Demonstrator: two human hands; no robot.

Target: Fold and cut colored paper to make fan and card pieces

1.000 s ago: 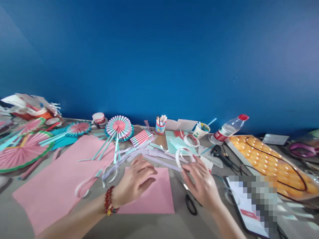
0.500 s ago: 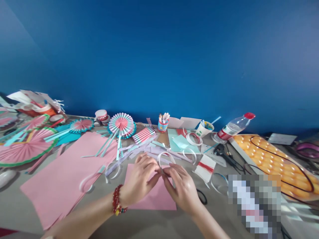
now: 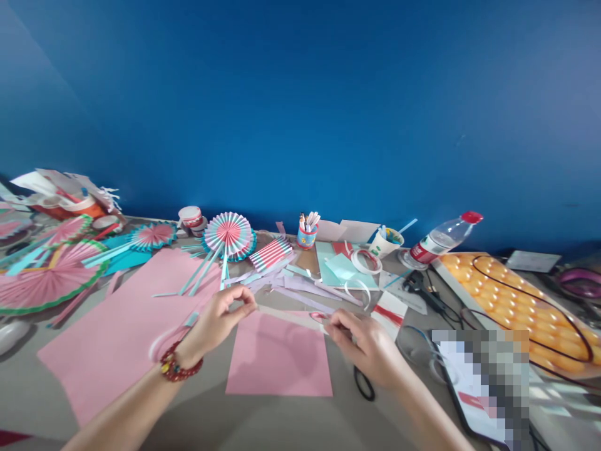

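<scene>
A narrow, pale translucent strip of tape [image 3: 284, 314] stretches between my hands, above a square of pink paper [image 3: 280, 360]. Its left end is pinched between the thumb and finger of my left hand [image 3: 220, 322], which has a red bead bracelet [image 3: 181, 365] at the wrist. My right hand [image 3: 364, 344] is closed at the other end, where a small pinkish loop [image 3: 319, 316] shows beside the fingertips. Below that hand appears a black loop [image 3: 364, 383], like a scissors handle; whether the hand holds it, I cannot tell.
Large pink sheets [image 3: 126, 332] and folded paper fans [image 3: 228, 235] lie left. Behind are lilac paper strips [image 3: 300, 285], a pen cup [image 3: 307, 235] and white rings [image 3: 366, 262]. A bottle [image 3: 434, 241], black cable [image 3: 432, 297] and orange bubbled panel [image 3: 516, 307] stand right.
My hands were together around a white loop of tape; now they have moved apart, left and right, with the strip drawn out between them. The black loop has shifted left and lower.
</scene>
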